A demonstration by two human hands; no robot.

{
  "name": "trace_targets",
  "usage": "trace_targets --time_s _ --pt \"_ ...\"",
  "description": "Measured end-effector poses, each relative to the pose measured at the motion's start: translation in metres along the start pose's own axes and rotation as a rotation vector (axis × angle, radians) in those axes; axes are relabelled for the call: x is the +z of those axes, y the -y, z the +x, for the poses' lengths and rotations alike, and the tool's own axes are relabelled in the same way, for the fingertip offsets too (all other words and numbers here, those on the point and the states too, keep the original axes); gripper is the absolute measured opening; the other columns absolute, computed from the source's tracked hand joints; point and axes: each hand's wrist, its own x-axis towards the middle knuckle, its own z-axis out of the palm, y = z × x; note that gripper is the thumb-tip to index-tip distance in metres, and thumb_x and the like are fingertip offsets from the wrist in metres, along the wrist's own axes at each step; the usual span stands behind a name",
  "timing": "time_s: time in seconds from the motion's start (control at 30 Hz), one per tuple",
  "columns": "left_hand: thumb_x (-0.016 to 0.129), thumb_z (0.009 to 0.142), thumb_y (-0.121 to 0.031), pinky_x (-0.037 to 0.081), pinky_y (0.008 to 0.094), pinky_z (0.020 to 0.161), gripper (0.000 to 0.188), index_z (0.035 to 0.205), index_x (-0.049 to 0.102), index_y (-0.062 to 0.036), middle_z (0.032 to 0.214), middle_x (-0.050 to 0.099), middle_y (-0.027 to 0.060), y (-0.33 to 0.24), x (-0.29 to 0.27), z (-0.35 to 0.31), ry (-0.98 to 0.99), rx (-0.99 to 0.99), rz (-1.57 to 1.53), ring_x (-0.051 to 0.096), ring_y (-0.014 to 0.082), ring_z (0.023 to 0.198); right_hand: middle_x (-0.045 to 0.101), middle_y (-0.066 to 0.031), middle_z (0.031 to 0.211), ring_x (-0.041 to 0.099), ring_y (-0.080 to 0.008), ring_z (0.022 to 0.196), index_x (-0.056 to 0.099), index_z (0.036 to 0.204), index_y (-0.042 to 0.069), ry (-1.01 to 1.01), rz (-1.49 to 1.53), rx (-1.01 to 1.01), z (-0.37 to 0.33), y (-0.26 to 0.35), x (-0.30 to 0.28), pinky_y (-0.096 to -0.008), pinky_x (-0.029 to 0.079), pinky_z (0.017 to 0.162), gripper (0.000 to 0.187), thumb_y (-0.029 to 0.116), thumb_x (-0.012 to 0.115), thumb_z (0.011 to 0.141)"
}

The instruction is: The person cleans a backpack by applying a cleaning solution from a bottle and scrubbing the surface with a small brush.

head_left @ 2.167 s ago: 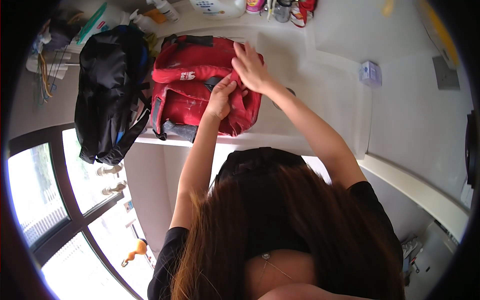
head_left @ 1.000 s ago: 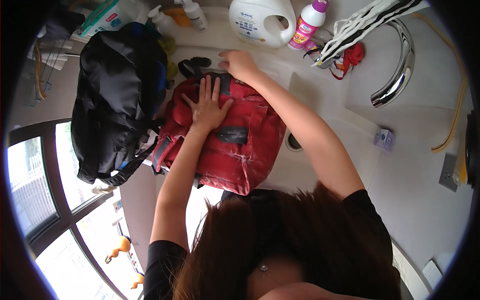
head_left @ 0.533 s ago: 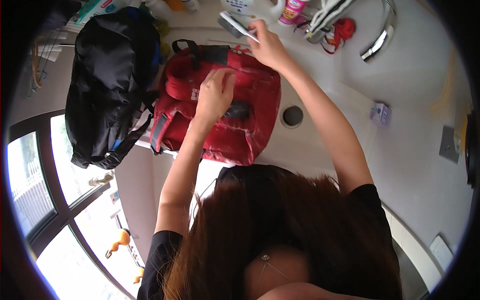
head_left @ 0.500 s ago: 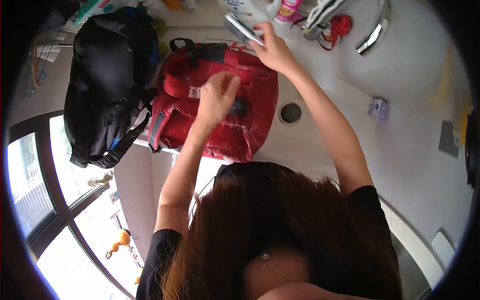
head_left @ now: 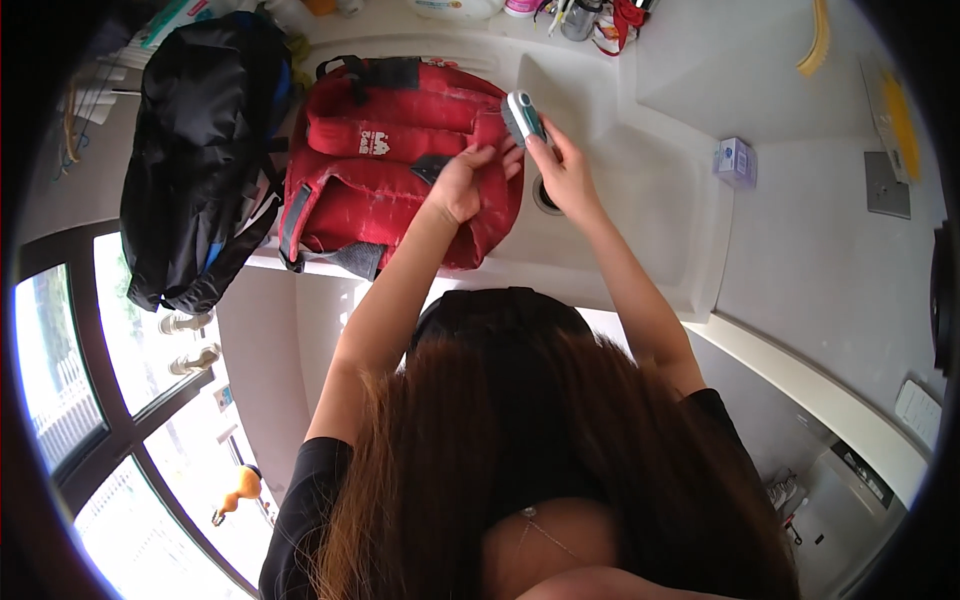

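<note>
A red backpack [head_left: 352, 215] with whitish smears lies across the left part of the white sink [head_left: 640, 205]. At its right side is my left hand [head_left: 468, 183], palm partly turned up, fingers stretched out and holding nothing. Just beyond those fingers, my right hand [head_left: 566, 172] grips a scrub brush [head_left: 524, 117] with a white and green handle. The brush's dark grey bristles face the bag's right edge; whether they touch it I cannot tell.
To the left stands a black backpack [head_left: 205, 125]. A purple box [head_left: 736, 163] sits at the sink's right rim. Along the far edge are a white jug [head_left: 455, 8], a glass jar [head_left: 580, 20] and a red cloth item [head_left: 622, 22]. The drain hole [head_left: 545, 197] is partly behind my right hand.
My right hand has brought the brush nearer, down to the bag's right side. My left hand has moved right and opened out. The view has shifted, and the tap is out of sight.
</note>
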Motion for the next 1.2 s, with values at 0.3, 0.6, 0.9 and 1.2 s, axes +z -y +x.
trace_targets --time_s 0.3,0.6,0.9,1.2 --pt "0.022 0.096 -0.082 0.028 0.0477 0.124 0.109 0.156 0.027 0.0089 0.161 0.038 0.022 0.002 -0.026 -0.001 0.202 0.002 -0.196 0.035 0.036 0.15 0.059 -0.007 0.074 0.058 -0.0253 0.063 0.054 0.15 0.03 0.2 -0.636 -0.083 -0.101 -0.004 0.014 -0.0378 0.049 0.06 0.057 0.038 0.07 0.096" --pt "0.03 0.093 -0.084 0.027 0.0464 0.125 0.114 0.158 0.019 0.0092 0.159 0.038 0.0249 0.003 -0.032 0.005 0.202 -0.073 -0.162 0.038 0.035 0.148 0.07 -0.0126 0.082 0.068 -0.0343 0.072 0.058 0.145 0.031 -0.063 -0.787 -0.16 0.047 -0.036 0.047 -0.045 0.054 0.064 0.05 0.043 0.064 0.097" --pt "0.033 0.091 -0.086 0.031 0.0472 0.123 0.117 0.158 0.02 0.0092 0.161 0.034 0.0248 0.0 -0.039 0.007 0.254 -0.043 -0.186 0.037 0.0333 0.148 0.072 -0.0116 0.088 0.069 -0.0295 0.075 0.056 0.148 0.029 0.088 -0.475 -0.012 0.023 -0.007 0.018 -0.0425 0.053 0.065 0.052 0.043 0.064 0.099" --pt "0.031 0.091 -0.087 0.026 0.0482 0.125 0.118 0.156 0.021 0.0112 0.157 0.039 0.0276 0.002 -0.034 0.005 0.144 0.015 -0.089 0.036 0.0358 0.149 0.063 -0.0129 0.073 0.066 -0.0332 0.067 0.06 0.143 0.034 -0.008 -0.573 -0.202 -0.021 -0.052 0.029 -0.0446 0.052 0.06 0.05 0.044 0.068 0.095"
